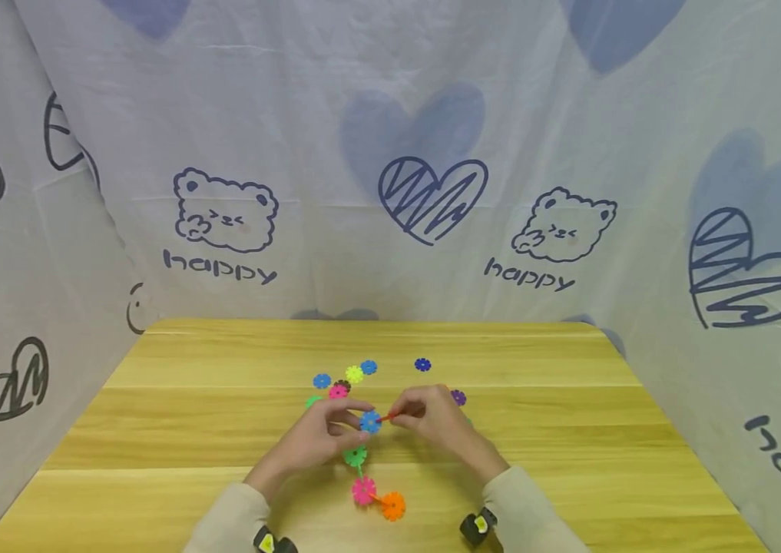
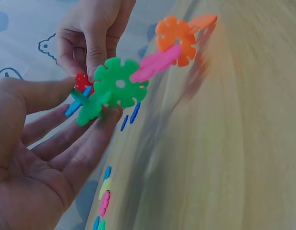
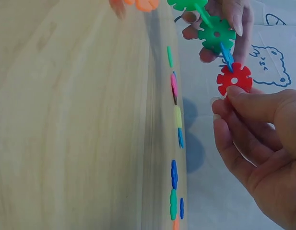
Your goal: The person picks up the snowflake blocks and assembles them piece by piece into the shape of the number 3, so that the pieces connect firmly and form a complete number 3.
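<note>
At the centre of the head frame, a chain (image 2: pixel 109 79) of flower-shaped discs is being held over the bench (image 1: pixel 570 438). By the grip of the right hand (image 1: pixel 435 418), a red disc (image 3: pixel 243 76) is being pinched between thumb and fingers, with its edge meeting a blue disc (image 1: pixel 371 422). By the left hand (image 1: pixel 324 436), the chain is being clamped near the blue disc and the adjoining green disc (image 3: pixel 207 34); which one is being pinched cannot quite be told. The tail, with a pink disc (image 1: pixel 364 491) and an orange disc (image 1: pixel 393 506), is trailing towards the lower centre.

If the red disc is being pushed askew, its slot could be missed and its rim bent. If too hard a pull is being applied, a shallow joint could be parted. By the unsupported tail, the links could be twisted. By straying knuckles, the yellow disc (image 1: pixel 354 374), upper centre, could be scattered.
</note>
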Demonstrator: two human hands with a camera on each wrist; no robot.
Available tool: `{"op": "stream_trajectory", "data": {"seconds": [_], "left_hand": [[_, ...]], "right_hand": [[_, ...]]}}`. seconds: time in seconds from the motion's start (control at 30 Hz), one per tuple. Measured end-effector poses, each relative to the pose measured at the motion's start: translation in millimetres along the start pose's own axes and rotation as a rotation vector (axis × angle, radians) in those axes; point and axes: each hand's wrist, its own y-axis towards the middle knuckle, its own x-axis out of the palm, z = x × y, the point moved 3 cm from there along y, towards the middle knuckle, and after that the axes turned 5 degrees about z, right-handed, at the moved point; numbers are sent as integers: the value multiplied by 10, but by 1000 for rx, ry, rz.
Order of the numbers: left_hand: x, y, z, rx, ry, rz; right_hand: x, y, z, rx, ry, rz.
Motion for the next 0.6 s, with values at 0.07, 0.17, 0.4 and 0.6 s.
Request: {"op": "stream_trajectory", "data": {"seconds": [0.07, 0.17, 0.4, 0.6], "left_hand": [[-1, 1, 0, -1, 11, -8], [8, 19, 5, 2, 34, -16], [40, 53, -31, 4, 49, -4], [59, 78, -35, 2, 62, 32]], "right_hand": [[9, 5, -11, -12, 1, -4], [21, 9, -22, -25, 8, -9], [51, -1, -30, -20, 18, -16], [51, -12, -31, 9, 26, -9]]}}
